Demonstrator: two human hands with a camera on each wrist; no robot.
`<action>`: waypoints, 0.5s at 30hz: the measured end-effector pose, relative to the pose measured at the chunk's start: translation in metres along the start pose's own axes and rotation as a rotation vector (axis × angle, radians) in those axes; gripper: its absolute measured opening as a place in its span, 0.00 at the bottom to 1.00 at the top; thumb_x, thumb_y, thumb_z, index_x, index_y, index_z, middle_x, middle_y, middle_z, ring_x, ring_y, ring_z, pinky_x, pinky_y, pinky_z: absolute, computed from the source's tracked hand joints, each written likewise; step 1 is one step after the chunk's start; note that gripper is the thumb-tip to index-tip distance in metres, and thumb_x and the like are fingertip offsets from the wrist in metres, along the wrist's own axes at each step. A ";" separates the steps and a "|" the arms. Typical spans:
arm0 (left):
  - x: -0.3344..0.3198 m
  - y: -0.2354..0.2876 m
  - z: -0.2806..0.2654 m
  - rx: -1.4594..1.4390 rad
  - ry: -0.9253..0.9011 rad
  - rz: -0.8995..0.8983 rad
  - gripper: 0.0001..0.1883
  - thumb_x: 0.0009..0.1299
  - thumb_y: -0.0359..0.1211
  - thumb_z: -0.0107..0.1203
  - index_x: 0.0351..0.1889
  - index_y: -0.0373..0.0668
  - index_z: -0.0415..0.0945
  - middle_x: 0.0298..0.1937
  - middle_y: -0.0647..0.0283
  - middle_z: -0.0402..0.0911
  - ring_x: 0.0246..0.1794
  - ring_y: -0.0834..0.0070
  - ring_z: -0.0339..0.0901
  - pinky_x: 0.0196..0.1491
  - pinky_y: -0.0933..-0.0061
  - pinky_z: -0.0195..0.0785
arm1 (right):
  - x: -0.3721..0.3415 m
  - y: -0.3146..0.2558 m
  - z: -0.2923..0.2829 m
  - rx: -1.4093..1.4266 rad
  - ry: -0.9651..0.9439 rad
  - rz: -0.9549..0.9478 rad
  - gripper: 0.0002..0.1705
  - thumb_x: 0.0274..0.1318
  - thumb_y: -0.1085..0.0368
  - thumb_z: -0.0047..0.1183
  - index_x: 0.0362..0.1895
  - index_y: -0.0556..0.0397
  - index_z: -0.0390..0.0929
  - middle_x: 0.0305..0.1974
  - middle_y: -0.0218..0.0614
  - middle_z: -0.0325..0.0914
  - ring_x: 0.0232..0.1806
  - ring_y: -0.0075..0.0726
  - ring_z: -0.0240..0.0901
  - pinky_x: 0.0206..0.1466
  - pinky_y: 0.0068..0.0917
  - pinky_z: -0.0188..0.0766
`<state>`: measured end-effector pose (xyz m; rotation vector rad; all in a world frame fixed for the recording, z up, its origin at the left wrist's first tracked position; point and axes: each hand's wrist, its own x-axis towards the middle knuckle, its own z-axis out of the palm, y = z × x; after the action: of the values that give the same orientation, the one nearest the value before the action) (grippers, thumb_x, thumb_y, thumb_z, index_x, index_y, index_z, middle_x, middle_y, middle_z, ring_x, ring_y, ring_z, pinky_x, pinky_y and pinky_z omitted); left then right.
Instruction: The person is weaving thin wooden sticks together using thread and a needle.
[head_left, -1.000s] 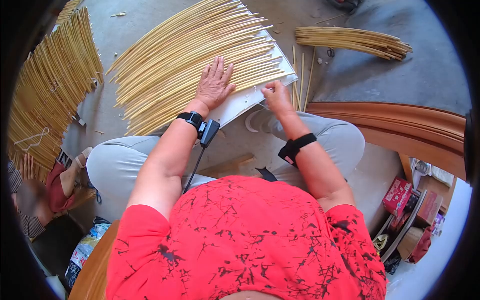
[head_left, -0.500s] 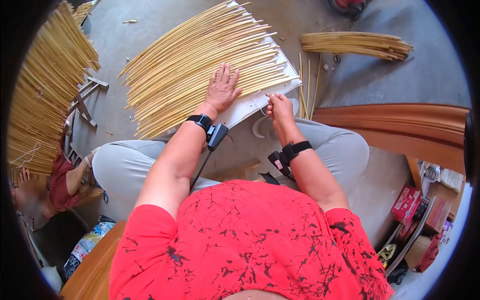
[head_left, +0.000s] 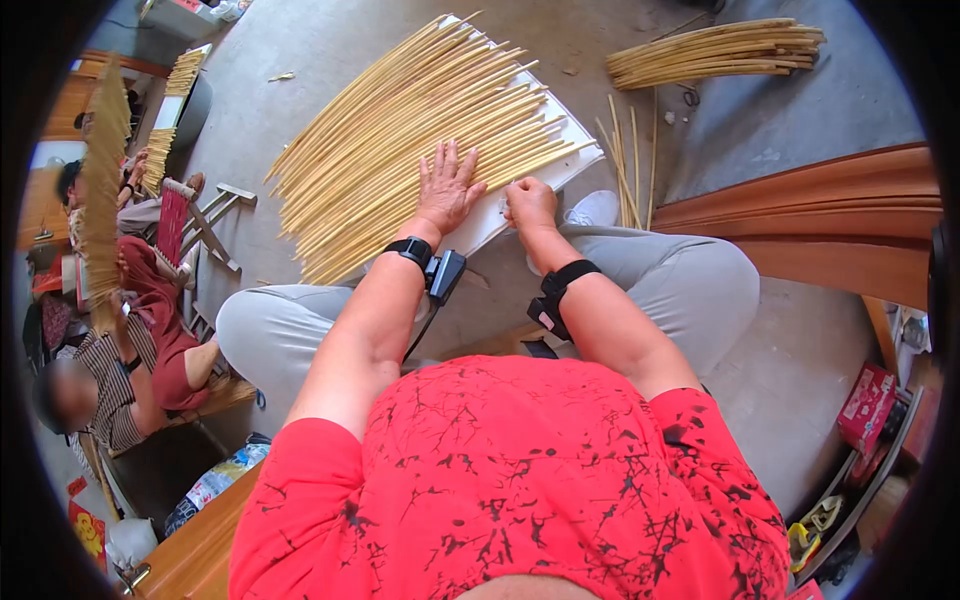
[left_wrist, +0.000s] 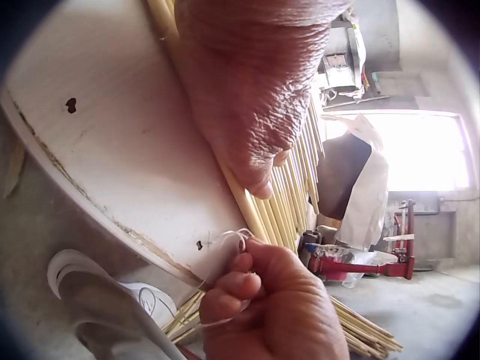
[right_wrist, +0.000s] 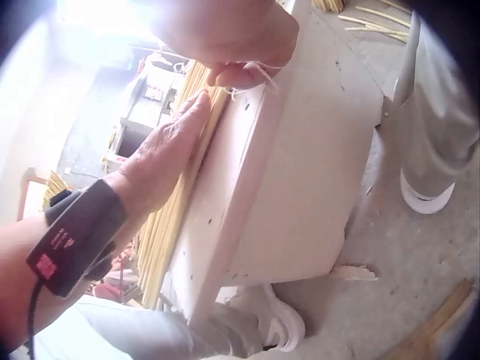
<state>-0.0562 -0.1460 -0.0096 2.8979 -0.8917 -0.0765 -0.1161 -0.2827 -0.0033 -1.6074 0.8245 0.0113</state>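
A row of thin yellow sticks (head_left: pixel 400 160) lies side by side on a white board (head_left: pixel 582 158) in front of me. My left hand (head_left: pixel 448 190) rests on the near sticks with its fingers extended. Just right of it, by the board's near edge, my right hand (head_left: pixel 530 204) has its fingers curled and pinches a thin white string (left_wrist: pixel 232 235). In the left wrist view the string loops at the fingertips, close to the end of the nearest stick (left_wrist: pixel 255 217). The right wrist view shows the string (right_wrist: pixel 264 73) trailing below the right hand.
A bundle of sticks (head_left: pixel 715 52) and several loose sticks (head_left: pixel 622 165) lie on the floor to the right. Wooden furniture (head_left: pixel 800 220) stands beside my right knee. At left a seated person in a striped shirt (head_left: pixel 128 385) holds up a stick mat (head_left: pixel 103 190).
My right hand has drawn nearer to the left hand and the nearest stick. The left hand stays on the sticks. The head view has turned, and the mat at left now stands edge-on.
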 end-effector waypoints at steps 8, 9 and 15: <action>0.010 0.008 -0.008 -0.037 -0.095 0.019 0.39 0.62 0.59 0.41 0.66 0.51 0.48 0.69 0.49 0.41 0.70 0.54 0.33 0.65 0.45 0.26 | 0.000 -0.005 -0.034 0.216 -0.301 0.364 0.07 0.41 0.69 0.50 0.15 0.52 0.69 0.12 0.28 0.65 0.10 0.22 0.58 0.10 0.22 0.56; 0.009 0.012 -0.010 -0.018 -0.095 -0.016 0.39 0.61 0.60 0.41 0.66 0.50 0.49 0.68 0.48 0.42 0.70 0.54 0.33 0.64 0.43 0.26 | -0.001 -0.007 -0.039 0.212 -0.289 0.362 0.07 0.41 0.69 0.50 0.15 0.52 0.69 0.12 0.28 0.65 0.10 0.22 0.58 0.10 0.22 0.56; 0.009 0.022 -0.004 -0.046 0.012 -0.137 0.39 0.58 0.61 0.45 0.60 0.46 0.56 0.66 0.47 0.47 0.69 0.52 0.35 0.61 0.36 0.25 | -0.002 -0.011 -0.058 0.144 -0.530 0.377 0.06 0.42 0.67 0.53 0.19 0.52 0.70 0.14 0.27 0.65 0.13 0.21 0.59 0.11 0.20 0.54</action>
<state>-0.0608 -0.1691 -0.0036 2.9102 -0.6791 -0.0895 -0.1376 -0.3317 0.0203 -1.2108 0.6781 0.6079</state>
